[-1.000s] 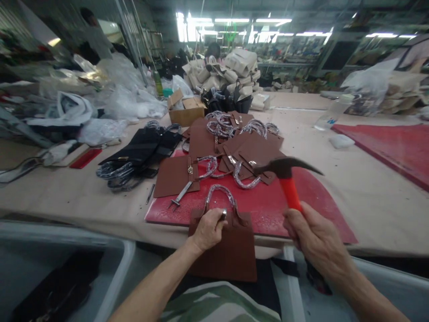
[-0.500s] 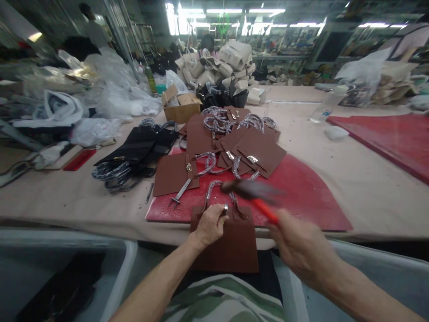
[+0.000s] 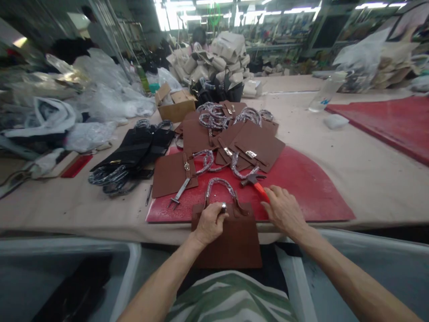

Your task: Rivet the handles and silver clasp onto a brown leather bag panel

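A brown leather handbag (image 3: 231, 237) with a plastic-wrapped handle lies at the near edge of the red mat (image 3: 301, 188), hanging over the table edge. My left hand (image 3: 209, 223) is closed round a small metal tool (image 3: 223, 206) held upright on the bag's top. The hammer (image 3: 254, 184), with a dark head and orange handle, lies on the mat just right of the bag. My right hand (image 3: 284, 210) rests over the end of its handle, fingers stretched and apart.
More brown bag pieces (image 3: 254, 145) are piled on the mat's far side, black ones (image 3: 134, 150) to the left. A pronged metal tool (image 3: 177, 197) lies on the mat. A cardboard box (image 3: 176, 105), a plastic bottle (image 3: 321, 96) and plastic bags stand farther back. Another red mat (image 3: 389, 120) is at right.
My right hand swung the raised hammer down toward the metal tool, then laid it on the mat and loosened its fingers. My left hand stayed on the tool.
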`<control>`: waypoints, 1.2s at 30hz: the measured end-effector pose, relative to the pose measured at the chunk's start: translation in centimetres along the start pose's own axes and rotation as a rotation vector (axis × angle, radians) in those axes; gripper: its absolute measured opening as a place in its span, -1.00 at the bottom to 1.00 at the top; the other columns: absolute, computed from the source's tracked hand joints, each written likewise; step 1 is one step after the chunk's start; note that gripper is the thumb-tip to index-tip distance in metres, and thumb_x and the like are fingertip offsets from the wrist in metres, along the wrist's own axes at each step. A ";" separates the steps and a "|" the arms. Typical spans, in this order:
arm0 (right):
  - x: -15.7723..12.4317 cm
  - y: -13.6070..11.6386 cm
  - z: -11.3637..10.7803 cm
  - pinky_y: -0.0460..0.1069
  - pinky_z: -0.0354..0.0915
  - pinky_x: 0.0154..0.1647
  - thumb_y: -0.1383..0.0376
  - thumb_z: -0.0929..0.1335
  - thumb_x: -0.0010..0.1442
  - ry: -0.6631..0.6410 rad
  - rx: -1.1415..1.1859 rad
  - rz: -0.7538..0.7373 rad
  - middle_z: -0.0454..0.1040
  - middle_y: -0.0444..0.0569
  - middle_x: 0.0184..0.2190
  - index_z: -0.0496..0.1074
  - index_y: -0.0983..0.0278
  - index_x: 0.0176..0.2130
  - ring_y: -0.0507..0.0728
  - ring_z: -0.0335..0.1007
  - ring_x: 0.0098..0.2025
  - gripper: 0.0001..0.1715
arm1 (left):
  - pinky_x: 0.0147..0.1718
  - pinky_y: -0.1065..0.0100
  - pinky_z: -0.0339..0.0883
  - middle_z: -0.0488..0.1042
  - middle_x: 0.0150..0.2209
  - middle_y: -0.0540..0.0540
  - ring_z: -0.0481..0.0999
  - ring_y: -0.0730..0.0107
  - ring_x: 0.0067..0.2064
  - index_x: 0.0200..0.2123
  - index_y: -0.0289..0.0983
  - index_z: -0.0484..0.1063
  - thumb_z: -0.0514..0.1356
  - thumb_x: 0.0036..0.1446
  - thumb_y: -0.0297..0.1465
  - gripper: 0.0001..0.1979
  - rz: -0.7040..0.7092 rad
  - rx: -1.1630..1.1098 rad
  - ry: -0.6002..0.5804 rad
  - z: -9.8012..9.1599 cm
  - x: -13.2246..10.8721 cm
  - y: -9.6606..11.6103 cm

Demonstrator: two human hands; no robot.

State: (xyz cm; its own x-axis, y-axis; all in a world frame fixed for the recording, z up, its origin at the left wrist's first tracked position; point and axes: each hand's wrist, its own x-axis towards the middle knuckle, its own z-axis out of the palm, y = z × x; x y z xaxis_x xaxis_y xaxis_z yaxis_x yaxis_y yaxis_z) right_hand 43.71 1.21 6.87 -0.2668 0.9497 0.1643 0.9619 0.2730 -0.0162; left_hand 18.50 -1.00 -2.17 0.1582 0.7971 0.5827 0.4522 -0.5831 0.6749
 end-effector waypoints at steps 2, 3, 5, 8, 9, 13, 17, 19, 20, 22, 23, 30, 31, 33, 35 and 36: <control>-0.3 -2.3 0.8 0.20 0.19 0.12 0.21 0.39 0.27 0.121 0.106 -0.162 0.26 0.23 0.20 0.33 0.33 0.16 0.36 0.20 0.17 -0.48 | -0.20 0.32 0.38 0.48 -0.28 -0.09 0.49 0.30 -0.24 -0.16 -0.26 0.37 0.12 0.27 -0.46 -0.92 -0.030 -0.028 -0.020 -0.2 -0.1 0.0; -0.4 -3.6 1.3 0.22 0.14 0.19 0.18 0.44 0.23 0.126 0.178 -0.221 0.22 0.21 0.24 0.34 0.29 0.17 0.36 0.14 0.22 -0.43 | -0.19 0.33 0.38 0.49 -0.26 -0.09 0.50 0.31 -0.23 -0.16 -0.25 0.38 0.12 0.28 -0.46 -0.91 -0.049 -0.040 -0.034 -0.3 -0.1 0.0; -0.4 -5.7 2.5 0.24 0.10 0.23 0.15 0.51 0.14 0.064 0.286 -0.275 0.21 0.15 0.26 0.38 0.27 0.12 0.36 0.11 0.23 -0.38 | -0.15 0.34 0.38 0.52 -0.24 -0.09 0.52 0.32 -0.19 -0.15 -0.25 0.41 0.13 0.28 -0.45 -0.90 -0.092 -0.066 -0.059 -0.4 -0.2 0.2; -0.3 -7.4 4.3 0.26 0.07 0.26 0.15 0.56 0.08 0.011 0.355 -0.233 0.22 0.10 0.27 0.41 0.27 0.08 0.35 0.11 0.23 -0.36 | -0.10 0.37 0.40 0.55 -0.21 -0.08 0.54 0.34 -0.15 -0.17 -0.24 0.46 0.17 0.27 -0.42 -0.91 -0.191 -0.141 -0.023 -0.5 -0.2 0.9; -0.2 -7.5 4.7 0.26 0.06 0.27 0.15 0.57 0.07 0.010 0.369 -0.221 0.22 0.09 0.27 0.41 0.27 0.09 0.34 0.10 0.23 -0.35 | -0.09 0.38 0.41 0.56 -0.21 -0.07 0.55 0.35 -0.15 -0.18 -0.24 0.47 0.18 0.27 -0.40 -0.91 -0.246 -0.190 0.029 -0.8 0.0 1.1; 0.0 -7.1 5.2 0.27 0.05 0.27 0.13 0.58 0.05 -0.009 0.384 -0.203 0.23 0.05 0.28 0.43 0.25 0.11 0.33 0.10 0.24 -0.31 | -0.17 0.39 0.47 0.55 -0.24 -0.06 0.56 0.37 -0.22 -0.17 -0.26 0.43 0.24 0.25 -0.26 -0.81 -0.491 -0.383 0.373 -4.2 1.5 1.0; 0.0 -6.8 5.1 0.28 0.04 0.30 0.14 0.58 0.05 -0.010 0.396 -0.209 0.23 0.06 0.29 0.43 0.24 0.11 0.35 0.09 0.26 -0.31 | -0.30 0.42 0.45 0.53 -0.31 -0.05 0.54 0.37 -0.32 -0.12 -0.29 0.42 0.25 0.18 -0.20 -0.69 -0.584 -0.158 0.486 -11.2 3.4 -2.3; -0.1 -6.7 5.4 0.29 0.06 0.29 0.15 0.57 0.06 0.020 0.396 -0.229 0.23 0.07 0.28 0.42 0.24 0.12 0.36 0.10 0.26 -0.32 | -0.30 0.43 0.42 0.54 -0.31 -0.07 0.54 0.34 -0.30 -0.11 -0.31 0.44 0.19 0.20 -0.26 -0.73 -0.652 0.149 0.394 -15.0 3.7 -4.5; -0.1 -6.5 5.8 0.30 0.07 0.27 0.14 0.56 0.07 0.045 0.395 -0.244 0.23 0.07 0.28 0.42 0.25 0.12 0.36 0.11 0.25 -0.34 | -0.28 0.42 0.40 0.55 -0.29 -0.10 0.55 0.32 -0.27 -0.12 -0.32 0.45 0.14 0.22 -0.30 -0.75 -0.710 0.337 0.297 -16.7 3.7 -5.4; 0.1 -6.2 6.7 0.32 0.12 0.22 0.12 0.50 0.14 0.115 0.387 -0.287 0.25 0.10 0.26 0.41 0.26 0.12 0.39 0.13 0.23 -0.39 | -0.25 0.38 0.37 0.56 -0.24 -0.17 0.56 0.24 -0.20 -0.14 -0.34 0.47 0.08 0.26 -0.37 -0.77 -0.844 0.670 0.084 -19.7 3.3 -6.9; 0.2 -6.0 7.2 0.33 0.14 0.19 0.10 0.45 0.19 0.154 0.381 -0.310 0.25 0.11 0.25 0.40 0.27 0.12 0.40 0.15 0.22 -0.43 | -0.23 0.36 0.36 0.57 -0.23 -0.21 0.56 0.20 -0.17 -0.16 -0.35 0.49 0.08 0.26 -0.40 -0.78 -0.902 0.786 0.003 -20.9 2.9 -7.6; 1.4 -5.5 9.0 0.33 0.21 0.03 -0.10 0.14 0.39 0.360 0.315 -0.427 0.31 0.17 0.18 0.43 0.31 0.07 0.43 0.26 0.11 -0.36 | -0.16 0.30 0.34 0.56 -0.16 -0.28 0.56 0.08 -0.06 -0.19 -0.32 0.54 0.17 0.23 -0.45 -0.85 -1.034 0.954 -0.131 -22.9 0.6 -9.6; 1.4 -5.5 9.0 0.33 0.22 0.01 -0.11 0.13 0.39 0.365 0.309 -0.429 0.31 0.18 0.18 0.43 0.31 0.06 0.43 0.26 0.10 -0.34 | -0.14 0.29 0.34 0.55 -0.14 -0.29 0.55 0.06 -0.05 -0.17 -0.32 0.54 0.18 0.22 -0.45 -0.84 -1.036 0.964 -0.128 -22.7 0.5 -9.5; 1.4 -5.5 8.8 0.33 0.23 0.01 -0.11 0.15 0.39 0.354 0.308 -0.419 0.31 0.18 0.18 0.44 0.31 0.06 0.43 0.26 0.09 -0.36 | -0.10 0.24 0.34 0.51 -0.05 -0.33 0.53 0.03 -0.01 -0.10 -0.35 0.52 0.15 0.24 -0.46 -0.79 -1.027 0.982 -0.110 -22.1 0.7 -9.0; 1.2 -5.6 8.3 0.33 0.22 0.04 -0.06 0.22 0.36 0.307 0.322 -0.401 0.31 0.17 0.19 0.44 0.29 0.07 0.41 0.25 0.10 -0.43 | -0.06 0.22 0.34 0.47 0.01 -0.33 0.50 0.03 0.02 -0.05 -0.35 0.50 0.10 0.29 -0.44 -0.75 -0.991 0.983 -0.098 -21.0 1.3 -7.9; 1.0 -5.7 8.0 0.33 0.21 0.07 -0.03 0.28 0.33 0.273 0.333 -0.387 0.30 0.15 0.20 0.44 0.28 0.08 0.40 0.24 0.12 -0.46 | -0.04 0.22 0.33 0.48 0.00 -0.30 0.50 0.06 0.02 -0.06 -0.33 0.51 0.09 0.31 -0.43 -0.76 -0.940 0.949 -0.101 -20.1 1.6 -7.2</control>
State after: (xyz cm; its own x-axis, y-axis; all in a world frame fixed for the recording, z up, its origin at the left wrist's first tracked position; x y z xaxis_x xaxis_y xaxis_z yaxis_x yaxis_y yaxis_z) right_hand 37.46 1.87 -0.79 -0.5277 0.7092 0.4676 0.7146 0.6682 -0.2069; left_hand -2.14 1.35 2.98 -0.5020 0.8648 0.0101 0.8483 0.4900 0.2008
